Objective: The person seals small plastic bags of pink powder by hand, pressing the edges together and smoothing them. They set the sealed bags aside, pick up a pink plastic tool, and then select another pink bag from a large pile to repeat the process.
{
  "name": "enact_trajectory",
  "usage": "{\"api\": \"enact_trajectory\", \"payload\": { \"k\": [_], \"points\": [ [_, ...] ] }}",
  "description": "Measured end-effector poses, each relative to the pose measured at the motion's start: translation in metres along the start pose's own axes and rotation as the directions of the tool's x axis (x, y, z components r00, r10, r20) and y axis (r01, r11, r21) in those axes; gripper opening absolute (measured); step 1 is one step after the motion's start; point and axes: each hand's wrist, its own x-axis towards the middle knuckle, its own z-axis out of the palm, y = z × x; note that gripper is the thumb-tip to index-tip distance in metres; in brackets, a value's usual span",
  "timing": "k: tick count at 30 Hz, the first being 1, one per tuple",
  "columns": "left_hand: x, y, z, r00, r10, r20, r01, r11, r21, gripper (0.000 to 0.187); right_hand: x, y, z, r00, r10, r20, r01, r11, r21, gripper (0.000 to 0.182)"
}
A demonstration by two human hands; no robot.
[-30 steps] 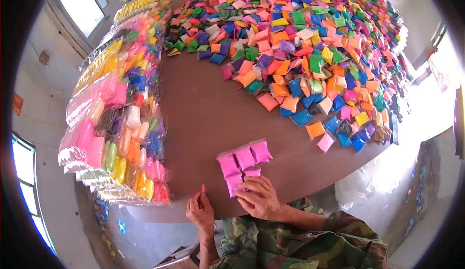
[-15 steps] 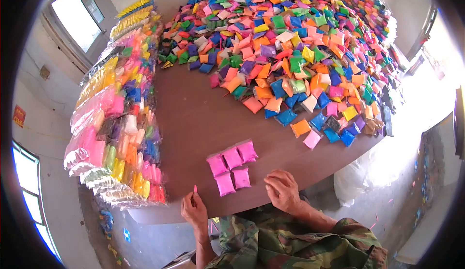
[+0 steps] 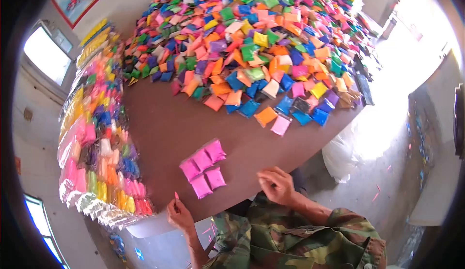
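Note:
Several bright pink packets (image 3: 202, 159) lie flat on the brown table (image 3: 160, 123) in two rows that touch, three in the far row and two in the near one. My left hand (image 3: 180, 214), at the table's front edge left of the packets, pinches a small pink strip (image 3: 177, 196) that sticks up past the fingertips. Right of the packets, apart from them, my right hand (image 3: 277, 185) hovers by the table edge with its fingers curled together. Whatever may be inside those fingers is hidden.
A large heap of small coloured packets (image 3: 252, 51) covers the back and right of the table. Stacked clear bags of coloured packets (image 3: 97, 143) line the left side. A white plastic bag (image 3: 338, 160) stands on the floor at the right, near pink scraps (image 3: 376, 194).
The camera view has turned, so the table and packets appear shifted left. Both hands keep nearly the same pose, and the pink packets keep their arrangement.

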Motion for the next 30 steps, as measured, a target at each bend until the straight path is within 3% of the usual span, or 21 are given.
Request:
{"api": "enact_trajectory", "payload": {
  "k": [2,3,4,6,8,10,12,13,14,16,18,22,25,30],
  "points": [
    [0.002,0.001,-0.002,0.999,0.041,-0.008,-0.041,0.999,0.0,0.009,-0.019,0.008,-0.045,0.996,0.03,-0.08,-0.042,0.987,-0.153,0.014],
    [0.003,0.001,-0.001,0.999,0.051,-0.018,-0.051,0.999,0.001,0.009,-0.038,0.02,-0.063,0.957,0.217,-0.192,-0.248,0.957,-0.152,0.012],
    [0.003,0.0,0.001,0.998,0.059,-0.027,-0.059,0.998,0.002,0.009,-0.063,0.039,-0.078,0.871,0.391,-0.298,-0.442,0.888,-0.128,0.01],
    [0.001,0.0,0.002,0.998,0.057,-0.021,-0.057,0.998,0.012,0.009,-0.111,0.094,-0.103,0.713,0.54,-0.448,-0.648,0.751,-0.126,0.014],
    [0.004,0.001,0.0,0.999,0.047,0.009,-0.047,0.998,0.028,0.01,-0.174,0.148,-0.12,0.529,0.782,-0.33,-0.843,0.438,-0.313,0.025],
    [0.005,-0.001,0.002,0.998,0.063,0.02,-0.063,0.998,0.028,0.012,-0.287,0.247,-0.107,0.36,0.908,0.215,-0.847,0.415,-0.333,0.028],
    [0.002,-0.003,0.004,0.997,0.073,0.026,-0.074,0.997,0.035,0.013,-0.335,0.314,-0.074,0.359,0.881,0.308,-0.792,0.462,-0.398,0.031],
    [0.003,-0.005,0.003,0.996,0.086,0.031,-0.087,0.995,0.05,0.013,-0.329,0.312,-0.079,0.317,0.868,0.383,-0.846,0.441,-0.3,0.033],
    [0.005,-0.008,0.002,0.994,0.1,0.038,-0.102,0.992,0.067,0.014,-0.319,0.315,-0.077,0.281,0.851,0.443,-0.838,0.443,-0.32,0.034],
    [0.007,-0.01,0.001,0.994,0.078,0.081,-0.087,0.989,0.117,0.015,-0.363,0.385,-0.063,0.24,0.758,0.607,-0.739,0.548,-0.392,0.038],
    [0.006,-0.002,-0.003,0.993,0.065,0.103,-0.081,0.984,0.159,0.016,-0.453,0.491,-0.051,0.219,0.538,0.814,-0.564,0.751,-0.344,0.043],
    [0.004,0.001,-0.006,0.99,-0.051,0.131,0.027,0.983,0.179,0.019,-0.343,0.399,-0.03,0.185,0.787,0.588,-0.718,0.517,-0.466,0.041],
    [0.002,0.003,-0.009,0.984,-0.104,0.142,0.063,0.96,0.271,0.021,-0.297,0.378,-0.02,0.167,0.834,0.527,-0.736,0.461,-0.496,0.039],
    [-0.004,0.004,-0.012,0.934,-0.336,0.124,0.274,0.893,0.357,0.021,-0.255,0.364,-0.021,0.148,0.871,0.469,-0.729,0.417,-0.543,0.036]
  ]
}}
